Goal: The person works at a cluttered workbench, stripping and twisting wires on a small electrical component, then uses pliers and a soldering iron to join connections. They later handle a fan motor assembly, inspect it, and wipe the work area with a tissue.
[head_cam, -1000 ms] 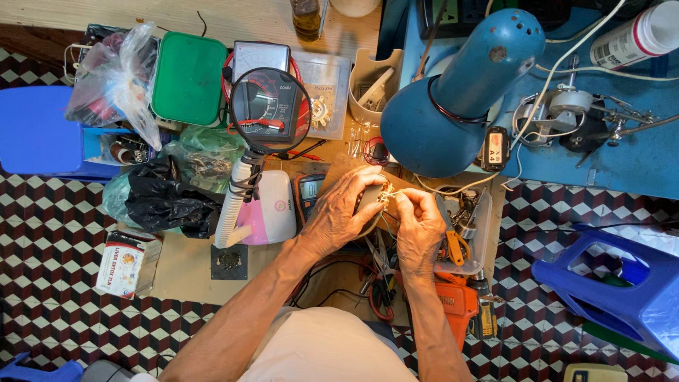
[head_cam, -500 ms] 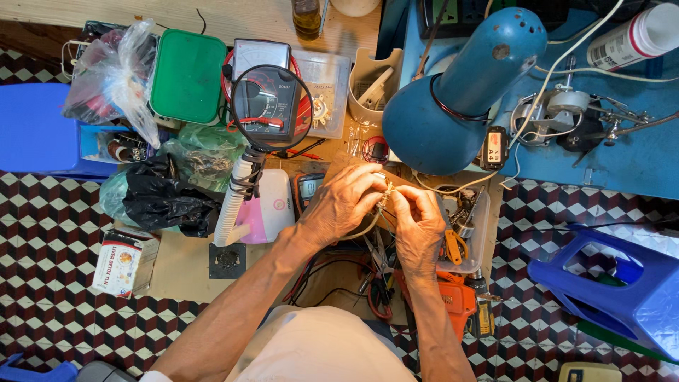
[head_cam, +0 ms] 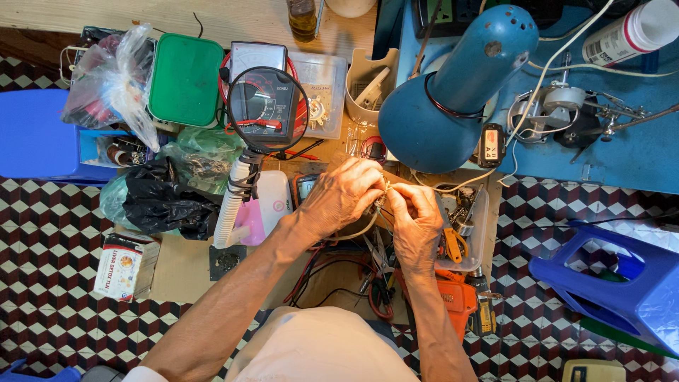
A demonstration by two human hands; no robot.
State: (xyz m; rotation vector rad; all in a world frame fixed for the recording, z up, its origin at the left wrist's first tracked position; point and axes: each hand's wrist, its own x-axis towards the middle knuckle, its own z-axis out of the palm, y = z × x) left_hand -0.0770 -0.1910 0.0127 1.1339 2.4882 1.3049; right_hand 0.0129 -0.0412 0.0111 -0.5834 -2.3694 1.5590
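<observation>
Both hands (head_cam: 378, 201) pinched shut on small wired part (head_cam: 385, 189).

Whatever the left hand (head_cam: 343, 194) and right hand (head_cam: 416, 219) pinched between their fingertips (head_cam: 387, 192) was too small to identify. A pale cable (head_cam: 357, 232) vanished under the left palm. Beyond the fingers, the blue metal desk lamp (head_cam: 453, 85) hid the bench behind it, and the white spray can (head_cam: 629, 32) was cut off by the frame's edge.
</observation>
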